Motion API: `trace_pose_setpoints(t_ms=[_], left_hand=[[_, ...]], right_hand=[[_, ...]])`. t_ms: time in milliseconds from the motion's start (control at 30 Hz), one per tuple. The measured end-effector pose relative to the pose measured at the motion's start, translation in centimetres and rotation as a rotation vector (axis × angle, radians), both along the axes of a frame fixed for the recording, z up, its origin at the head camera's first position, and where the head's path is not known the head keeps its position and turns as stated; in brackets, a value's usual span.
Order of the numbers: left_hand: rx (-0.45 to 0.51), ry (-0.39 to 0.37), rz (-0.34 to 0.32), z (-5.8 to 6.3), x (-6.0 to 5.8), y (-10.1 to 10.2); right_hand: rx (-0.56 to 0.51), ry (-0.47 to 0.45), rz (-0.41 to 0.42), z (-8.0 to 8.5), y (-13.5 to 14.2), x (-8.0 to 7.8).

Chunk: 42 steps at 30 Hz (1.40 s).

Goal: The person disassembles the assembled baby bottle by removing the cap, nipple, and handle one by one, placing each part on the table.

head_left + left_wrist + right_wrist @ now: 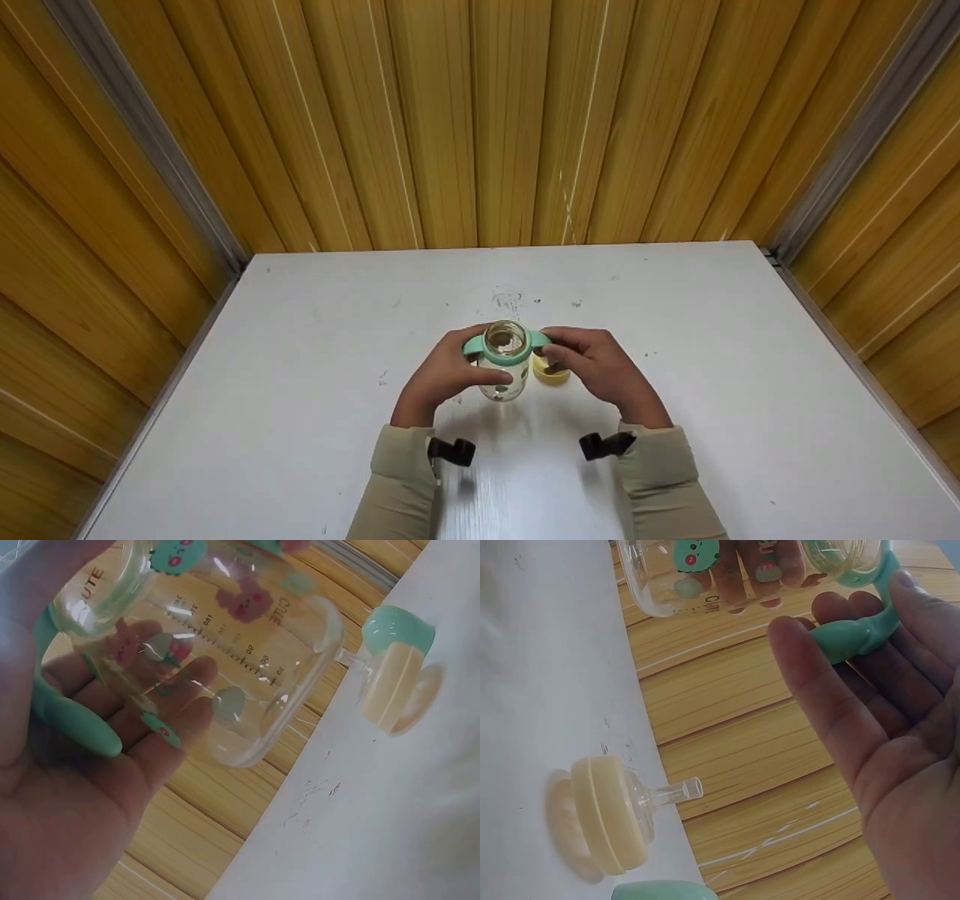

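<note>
A clear baby bottle (501,384) with cartoon prints and a measuring scale is held upright, its mouth uncovered. Around its neck sits a mint-green collar with two handles (847,641). My left hand (444,373) grips the bottle body from the left, thumb in front and fingers behind, as the left wrist view also shows. On the other side, my right hand (598,363) holds the right-hand handle between thumb and fingers. Just behind the bottle, a cream screw ring (604,814) with a clear stem pointing up stands on the table, partly hidden in the head view.
A mint-green cap (396,626) stands by the cream ring. The white table (337,322) has small dark marks. Wood-patterned panels (510,135) rise behind and at both sides. A dark wrist camera (452,451) sits at each cuff.
</note>
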<state>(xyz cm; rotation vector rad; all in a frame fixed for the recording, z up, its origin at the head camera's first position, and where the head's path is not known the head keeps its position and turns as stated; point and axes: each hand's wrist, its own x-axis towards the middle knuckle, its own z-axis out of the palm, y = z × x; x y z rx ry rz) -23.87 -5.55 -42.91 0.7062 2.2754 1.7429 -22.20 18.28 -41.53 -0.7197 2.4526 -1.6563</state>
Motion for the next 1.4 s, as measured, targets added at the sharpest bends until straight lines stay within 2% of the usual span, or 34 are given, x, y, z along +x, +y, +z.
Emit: trace_pose_setpoints(t_ms=[233,567,800,1100,1400], left_hand=[[-0.016,-0.025,-0.045,0.2,0.1,-0.2],[-0.009,-0.009,-0.08,0.2,0.0,-0.4],[-0.011,-0.033,-0.08,-2.0,-1.3,-0.5],[-0.048,-0.045,-0.077,-2.3,-1.4,-0.5],[-0.053,-0.044,-0.072,-2.7,-1.5,-0.5]], right_hand=[[-0.003,0.016,0.022,0.0,0.1,0.1],[-0.008,0.027,0.052,-0.2,0.3,0.1],[-0.021,-0.006,0.053,0.0,0.2,0.3],[0.006,0.006,0.021,0.0,0.3,0.4],[0.038,0.054,0.025,-2.0,1.0,-0.9]])
